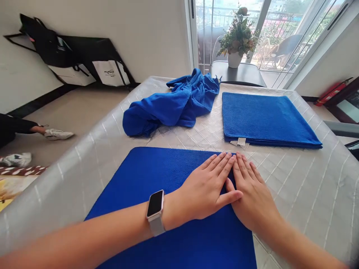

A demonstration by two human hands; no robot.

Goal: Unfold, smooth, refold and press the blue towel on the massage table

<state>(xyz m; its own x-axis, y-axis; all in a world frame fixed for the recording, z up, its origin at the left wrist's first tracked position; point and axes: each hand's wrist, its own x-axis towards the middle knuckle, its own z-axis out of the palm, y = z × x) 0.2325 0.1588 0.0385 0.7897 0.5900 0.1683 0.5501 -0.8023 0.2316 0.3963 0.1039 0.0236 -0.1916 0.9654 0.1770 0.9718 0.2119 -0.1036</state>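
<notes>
A blue towel (157, 168) lies spread flat on the table in front of me. My left hand (207, 186), with a watch on its wrist, rests palm down near the towel's far right corner, fingers stretched out. At that towel's right edge lies my right hand (249, 190), also flat, its fingertips close to those of the left. The two thumbs overlap. Part of the right edge is hidden under my hands. Farther off on the right is a folded stack of blue cloth (266, 116) with a white label. A crumpled blue towel (179, 102) lies at the far left.
A silvery quilted cover (303, 194) spans the table. Beyond its far edge stands a chair (238, 73) with a potted flower arrangement (235, 41). Bags (110, 73) are by the left wall. A person's shoe (57, 134) shows on the floor at left.
</notes>
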